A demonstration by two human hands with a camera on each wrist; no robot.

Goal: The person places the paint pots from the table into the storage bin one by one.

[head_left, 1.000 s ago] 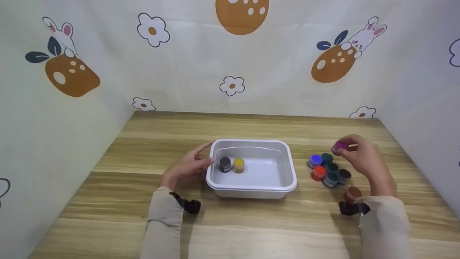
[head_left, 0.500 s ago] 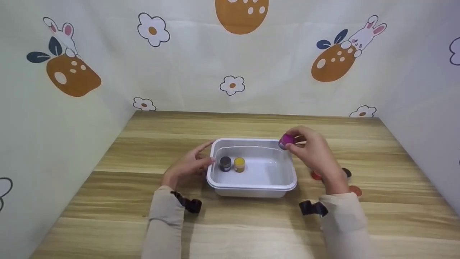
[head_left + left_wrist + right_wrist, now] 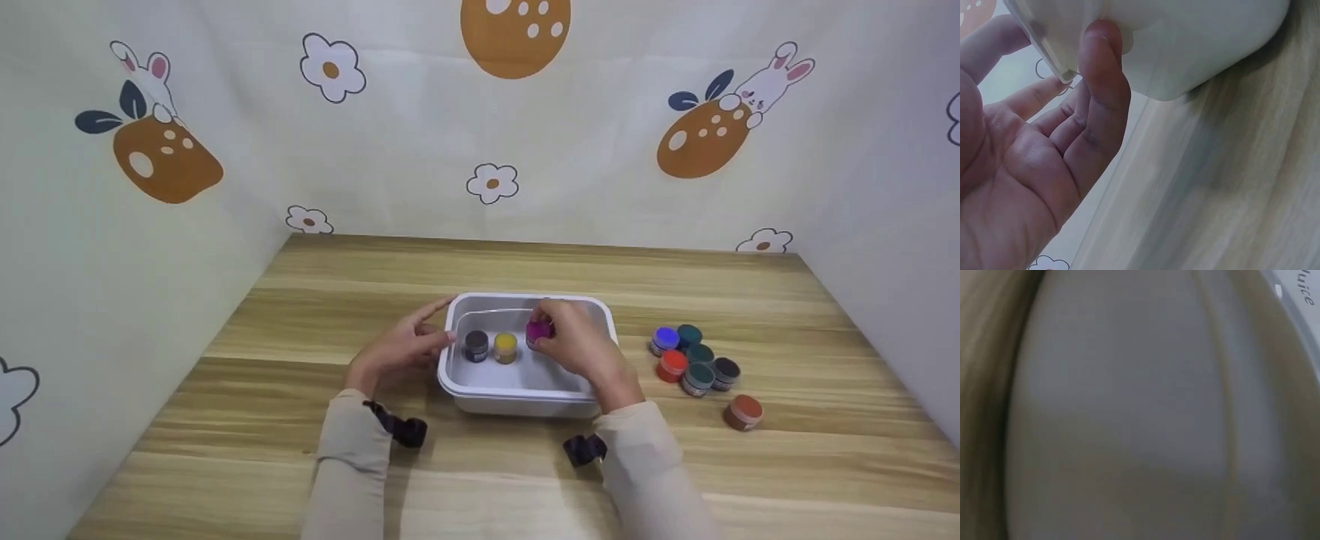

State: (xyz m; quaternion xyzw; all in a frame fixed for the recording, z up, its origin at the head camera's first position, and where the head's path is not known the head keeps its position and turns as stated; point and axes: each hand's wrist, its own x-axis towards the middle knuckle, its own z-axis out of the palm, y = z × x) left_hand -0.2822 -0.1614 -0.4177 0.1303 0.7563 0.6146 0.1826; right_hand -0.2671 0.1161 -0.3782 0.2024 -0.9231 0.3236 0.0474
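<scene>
My right hand (image 3: 581, 345) pinches a small paint jar with a purple lid (image 3: 538, 333) inside the white plastic tub (image 3: 525, 394). To its left in the tub stand a yellow paint jar (image 3: 505, 348) and a dark paint jar (image 3: 476, 346), both upright. My left hand (image 3: 401, 346) grips the tub's left rim, thumb at the top. In the left wrist view, the curled fingers (image 3: 1100, 107) lie against the outside of the tub (image 3: 1179, 45) under its rim. The tub's outer wall (image 3: 1123, 382) fills the right wrist view, blurred, with no hand showing.
Right of the tub stands a cluster of paint jars: blue (image 3: 665, 340), red (image 3: 672, 365), several dark green ones (image 3: 698, 378) and a black one (image 3: 725, 373). A brown jar (image 3: 744, 412) sits apart, nearer the front. A patterned curtain (image 3: 405, 127) borders the wooden table (image 3: 487, 480).
My right hand has carried the purple paint jar left from beside the cluster, over the tub's right rim and down into the tub. The left hand keeps its place on the rim.
</scene>
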